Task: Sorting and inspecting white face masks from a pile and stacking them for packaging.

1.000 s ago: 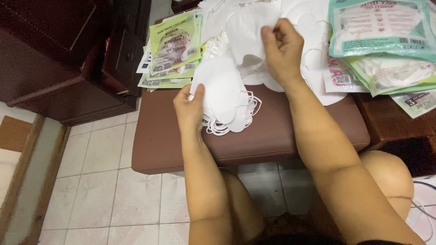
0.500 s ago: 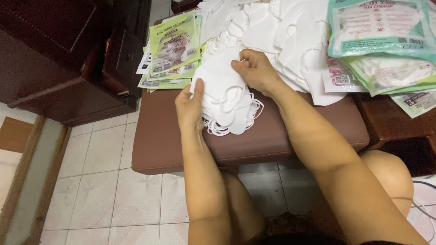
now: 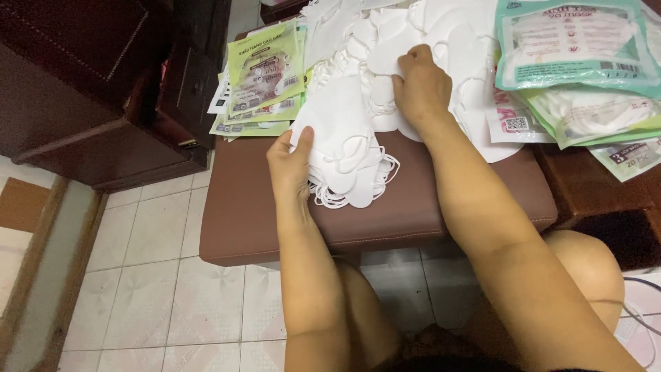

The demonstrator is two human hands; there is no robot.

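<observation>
Two hands engaged: left hand (image 3: 292, 162) flat, steadying mask stack (image 3: 344, 155) near bench (image 3: 241, 220) front edge; right hand (image 3: 421, 86) fingers curled, pinching loose masks (image 3: 385, 41) toward rear edge.

Single head view, looking steeply down, close over brown stool (image 3: 385, 213); tilt seemingly slightly forward.

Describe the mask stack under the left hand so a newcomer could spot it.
On the brown cushioned stool, look near its middle front. The neat stack of white masks lies under the left hand, ear loops spilling toward the front, unlike the loose heap of masks behind.
</observation>
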